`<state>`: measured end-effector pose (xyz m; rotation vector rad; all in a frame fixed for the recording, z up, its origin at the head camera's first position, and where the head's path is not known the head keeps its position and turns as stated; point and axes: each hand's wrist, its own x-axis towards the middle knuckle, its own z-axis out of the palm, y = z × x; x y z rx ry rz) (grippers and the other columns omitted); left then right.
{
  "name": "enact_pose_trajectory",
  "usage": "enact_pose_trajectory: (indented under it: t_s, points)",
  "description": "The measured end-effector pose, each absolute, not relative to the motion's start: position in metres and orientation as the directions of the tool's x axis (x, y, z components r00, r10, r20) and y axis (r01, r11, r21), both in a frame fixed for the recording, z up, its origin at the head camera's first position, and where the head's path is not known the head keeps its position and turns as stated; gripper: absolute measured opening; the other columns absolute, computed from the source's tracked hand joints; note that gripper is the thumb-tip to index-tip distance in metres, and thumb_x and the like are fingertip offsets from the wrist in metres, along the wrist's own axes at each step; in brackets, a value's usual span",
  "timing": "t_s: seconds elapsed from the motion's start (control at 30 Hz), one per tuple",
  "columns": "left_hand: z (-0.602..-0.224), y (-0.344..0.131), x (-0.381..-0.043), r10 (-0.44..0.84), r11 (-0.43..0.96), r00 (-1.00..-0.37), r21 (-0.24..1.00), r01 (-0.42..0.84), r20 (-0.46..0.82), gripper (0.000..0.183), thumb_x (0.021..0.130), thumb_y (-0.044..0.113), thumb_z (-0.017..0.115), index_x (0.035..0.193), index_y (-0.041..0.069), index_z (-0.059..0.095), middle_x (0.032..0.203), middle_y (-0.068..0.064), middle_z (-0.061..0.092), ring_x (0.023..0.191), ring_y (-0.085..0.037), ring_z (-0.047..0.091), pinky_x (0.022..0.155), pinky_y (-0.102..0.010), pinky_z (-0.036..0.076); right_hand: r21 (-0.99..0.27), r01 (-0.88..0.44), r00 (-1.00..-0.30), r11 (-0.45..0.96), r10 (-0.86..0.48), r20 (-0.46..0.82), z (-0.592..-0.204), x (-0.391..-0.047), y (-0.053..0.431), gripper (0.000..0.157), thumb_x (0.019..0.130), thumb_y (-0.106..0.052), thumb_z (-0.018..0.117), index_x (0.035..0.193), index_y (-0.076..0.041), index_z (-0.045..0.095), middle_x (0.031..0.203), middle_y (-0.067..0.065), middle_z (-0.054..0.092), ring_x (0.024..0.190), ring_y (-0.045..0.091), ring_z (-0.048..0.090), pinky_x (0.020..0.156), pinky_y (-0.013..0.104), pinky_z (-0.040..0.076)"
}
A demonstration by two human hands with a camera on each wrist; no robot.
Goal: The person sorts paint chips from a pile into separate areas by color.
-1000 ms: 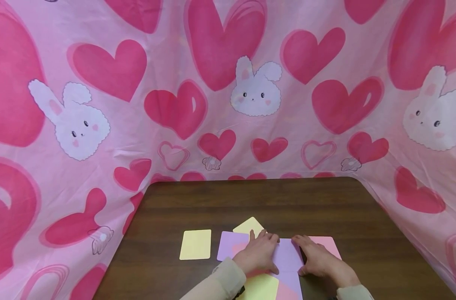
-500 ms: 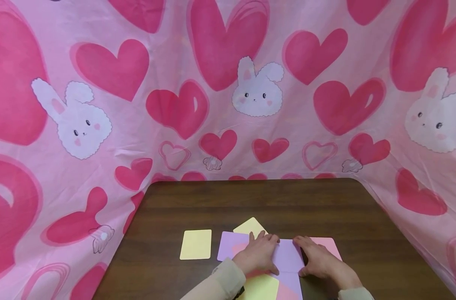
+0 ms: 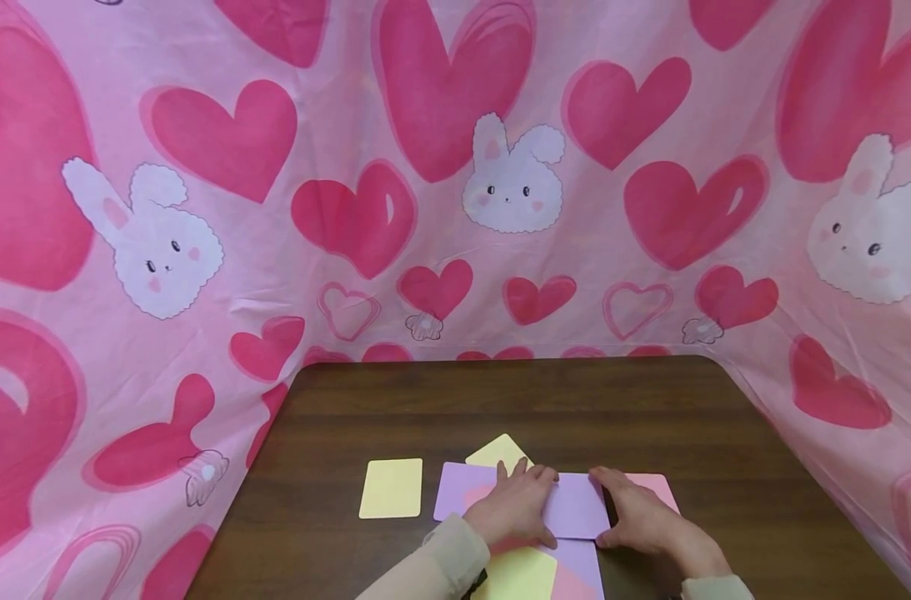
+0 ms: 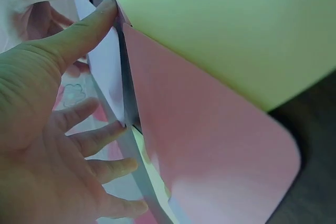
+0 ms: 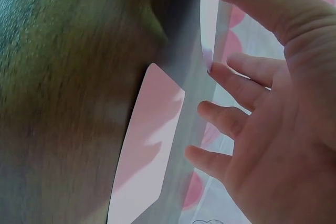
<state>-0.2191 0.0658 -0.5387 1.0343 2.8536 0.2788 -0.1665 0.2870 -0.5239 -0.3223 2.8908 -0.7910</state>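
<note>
A lilac card (image 3: 577, 507) spans the gap between my two hands. My left hand (image 3: 513, 505) holds its left edge between thumb and fingers, the other fingers spread. At the right edge my right hand (image 3: 643, 518) holds it the same way, thumb at the near corner and index finger at the far one. The right wrist view shows this card (image 5: 208, 30) nearly edge-on. Just under its near edge lies another lilac sheet (image 3: 581, 557). A yellow card (image 3: 515, 575) and a pink one (image 4: 205, 135) lie under or beside my left hand, partly hidden.
A single yellow card (image 3: 391, 489) lies apart at the left. Beyond my left hand are a lilac card (image 3: 455, 487) and a tilted yellow card (image 3: 500, 452). A pink card (image 3: 656, 490) lies behind my right hand on the dark wooden table (image 3: 515, 400). Heart-and-rabbit cloth surrounds it.
The lilac card between my hands has shifted slightly up and away, so its near edge now stands out over the sheet below. Both hands moved a little with it.
</note>
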Motion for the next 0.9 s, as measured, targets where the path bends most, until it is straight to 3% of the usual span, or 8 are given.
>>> enact_pose_trajectory:
  t_s: [0.23,0.47,0.7,0.77,0.9]
  points:
    - [-0.535,0.066,-0.218,0.677,0.73,-0.736,0.146,0.668,-0.015,0.084,0.064,0.053,0.093,0.133,0.027,0.052,0.133,0.008,0.058,0.135,-0.034,0.048,0.104,-0.068,0.035,-0.521,-0.179,-0.969,0.835,-0.241,-0.054,-0.52,-0.162,0.292,0.095,0.061,-0.031,0.096,0.138,0.001,0.051,0.14,0.024,0.053,0.121,0.041,0.057,0.103,0.061,0.042]
    - [-0.522,0.071,-0.21,0.706,0.702,-0.708,0.115,0.703,0.02,0.084,0.065,0.058,0.09,0.134,0.027,0.052,0.134,0.007,0.057,0.134,-0.033,0.049,0.102,-0.068,0.038,-0.577,-0.158,-0.971,0.801,-0.232,-0.057,-0.508,-0.152,0.3,0.096,0.063,-0.025,0.095,0.141,0.005,0.049,0.144,0.029,0.049,0.129,0.05,0.049,0.105,0.065,0.036]
    - [-0.519,0.087,-0.2,0.733,0.671,-0.678,0.113,0.733,0.047,0.087,0.067,0.064,0.086,0.138,0.029,0.05,0.135,0.01,0.055,0.133,-0.025,0.048,0.101,-0.064,0.041,-0.595,-0.173,-0.968,0.785,-0.248,-0.046,-0.501,-0.135,0.321,0.094,0.065,-0.022,0.094,0.143,0.003,0.048,0.141,0.026,0.053,0.118,0.038,0.057,0.098,0.063,0.044]
    - [-0.52,0.093,-0.197,0.744,0.659,-0.666,0.104,0.745,0.054,0.088,0.068,0.067,0.084,0.14,0.03,0.049,0.137,0.011,0.054,0.134,-0.024,0.048,0.101,-0.063,0.042,-0.61,-0.154,-0.967,0.777,-0.245,-0.067,-0.5,-0.129,0.33,0.095,0.066,-0.022,0.093,0.145,0.002,0.045,0.141,0.025,0.053,0.115,0.035,0.057,0.096,0.056,0.048]
    - [-0.524,0.105,-0.19,0.769,0.63,-0.635,0.078,0.773,0.081,0.091,0.069,0.074,0.078,0.142,0.03,0.046,0.138,0.013,0.053,0.133,-0.021,0.048,0.101,-0.06,0.044,-0.63,-0.175,-0.963,0.757,-0.263,-0.048,-0.505,-0.116,0.349,0.093,0.067,-0.02,0.091,0.145,0.003,0.045,0.143,0.028,0.051,0.121,0.027,0.056,0.097,0.03,0.048]
